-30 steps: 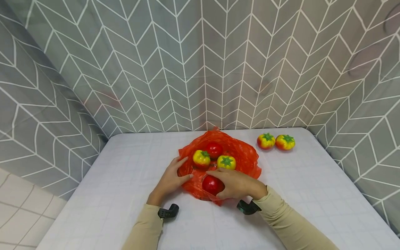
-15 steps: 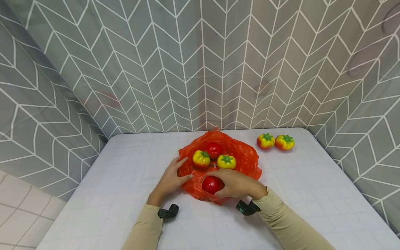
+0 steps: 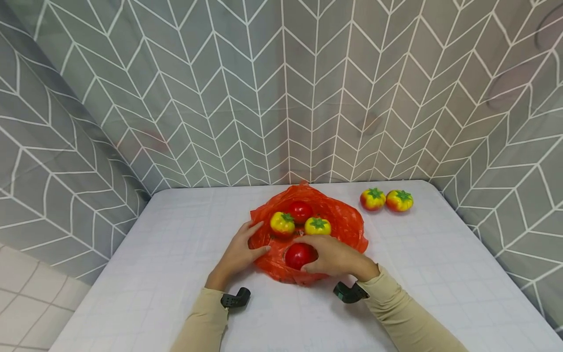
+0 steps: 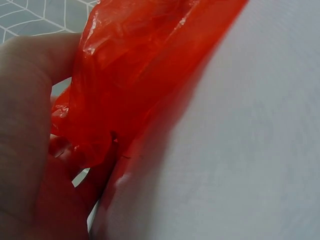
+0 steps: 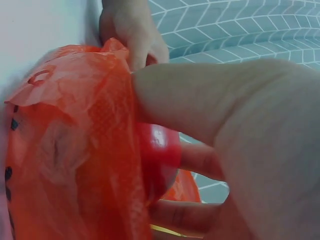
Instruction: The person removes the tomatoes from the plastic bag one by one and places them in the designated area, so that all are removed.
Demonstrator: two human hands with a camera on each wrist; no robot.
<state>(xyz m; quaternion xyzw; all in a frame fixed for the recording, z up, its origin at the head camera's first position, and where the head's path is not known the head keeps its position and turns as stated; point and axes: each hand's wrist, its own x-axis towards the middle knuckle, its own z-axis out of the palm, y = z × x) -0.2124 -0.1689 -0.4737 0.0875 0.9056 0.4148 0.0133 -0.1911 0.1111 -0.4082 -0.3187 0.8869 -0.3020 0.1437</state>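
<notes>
In the head view a thin red plastic bag [image 3: 347,222] lies spread on the table, its mouth facing up. My left hand [image 3: 237,252] holds its left edge, the film [image 4: 135,70] running between thumb and fingers in the left wrist view. My right hand [image 3: 332,256] grips a smooth red round fruit [image 3: 300,256] at the near side of the bag. The right wrist view shows thumb and fingers around this fruit, partly hidden by the bag's edge. Farther in sit another red fruit [image 3: 301,211] and two yellow-red fruits with green leafy tops, one left [image 3: 282,223], one right [image 3: 317,226].
Two more yellow-red fruits stand side by side at the back right, one [image 3: 372,199] left of the other [image 3: 399,201]. A white cloth covers the table [image 3: 184,220]. Grey patterned curtains [image 3: 272,98] hang behind and at both sides.
My right hand has shifted very slightly right and away from me with the red fruit, and the bag's near edge has moved a little. My left hand stays at its edge.
</notes>
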